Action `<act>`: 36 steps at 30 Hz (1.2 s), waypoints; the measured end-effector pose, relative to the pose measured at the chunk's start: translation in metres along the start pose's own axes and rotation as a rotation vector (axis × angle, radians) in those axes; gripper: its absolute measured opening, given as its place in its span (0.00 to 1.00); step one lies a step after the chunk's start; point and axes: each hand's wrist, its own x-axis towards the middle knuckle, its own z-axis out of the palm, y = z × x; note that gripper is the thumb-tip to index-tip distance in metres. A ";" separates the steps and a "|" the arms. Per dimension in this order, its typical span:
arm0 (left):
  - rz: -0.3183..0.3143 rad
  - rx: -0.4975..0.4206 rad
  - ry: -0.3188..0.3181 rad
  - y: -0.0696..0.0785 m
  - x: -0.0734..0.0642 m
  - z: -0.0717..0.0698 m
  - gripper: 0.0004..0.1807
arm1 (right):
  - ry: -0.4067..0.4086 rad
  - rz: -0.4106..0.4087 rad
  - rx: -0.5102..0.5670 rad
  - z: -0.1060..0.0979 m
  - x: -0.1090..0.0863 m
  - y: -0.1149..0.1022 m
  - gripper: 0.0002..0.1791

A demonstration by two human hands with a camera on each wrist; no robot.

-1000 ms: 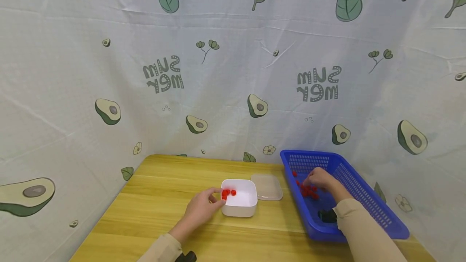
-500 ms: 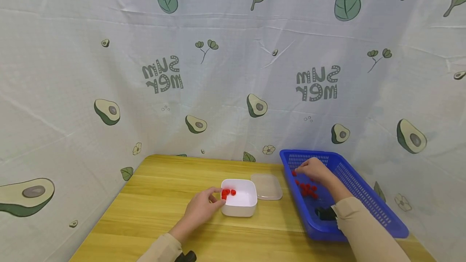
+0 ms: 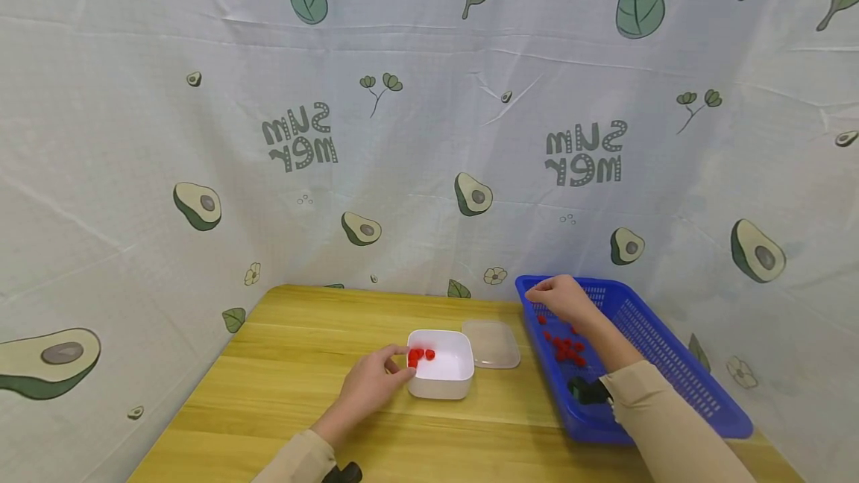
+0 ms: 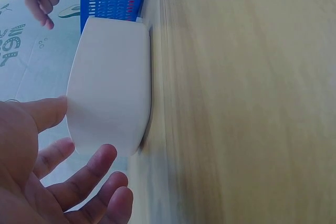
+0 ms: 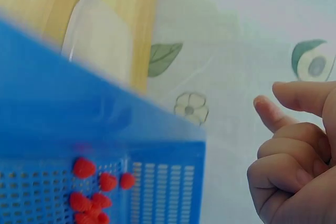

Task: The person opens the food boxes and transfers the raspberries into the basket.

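My left hand point(image 3: 371, 386) rests at the left side of a small white box point(image 3: 443, 387), thumb and index fingertips right at its rim. In the left wrist view the other fingers spread loosely beside the box wall. Several red raspberries point(image 3: 414, 355) lie in the left part of the box. My right hand point(image 3: 567, 298) hovers over the far left end of a blue basket point(image 3: 678, 375). The right wrist view shows its thumb and index finger bent with a small gap, nothing between them, and the other fingers curled. More raspberries point(image 5: 84, 167) lie on the basket's floor.
A translucent lid point(image 3: 492, 343) lies flat on the wooden table point(image 3: 335, 326) between the box and the basket. A curtain point(image 3: 403, 133) printed with avocados and leaves hangs behind and around the table. Black wrist devices point(image 3: 590, 391) show near both sleeves.
My right hand has moved from the raspberry cluster towards the basket's far left corner and risen. My left hand and the white box have stayed in place.
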 end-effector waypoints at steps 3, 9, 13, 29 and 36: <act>-0.005 -0.004 -0.005 0.000 0.000 0.000 0.24 | -0.009 -0.007 0.038 0.004 -0.001 -0.007 0.22; -0.011 -0.012 -0.010 0.000 0.000 0.001 0.24 | -0.029 -0.028 0.078 0.011 -0.004 -0.020 0.22; -0.018 -0.008 -0.012 0.000 0.001 0.000 0.24 | -0.047 -0.037 0.113 0.018 -0.002 -0.023 0.22; -0.019 -0.012 -0.014 -0.002 0.003 0.000 0.24 | -0.111 -0.043 0.140 0.057 0.002 -0.037 0.18; -0.006 -0.019 -0.010 -0.001 0.002 -0.001 0.24 | -0.151 -0.025 0.172 0.077 0.002 -0.042 0.16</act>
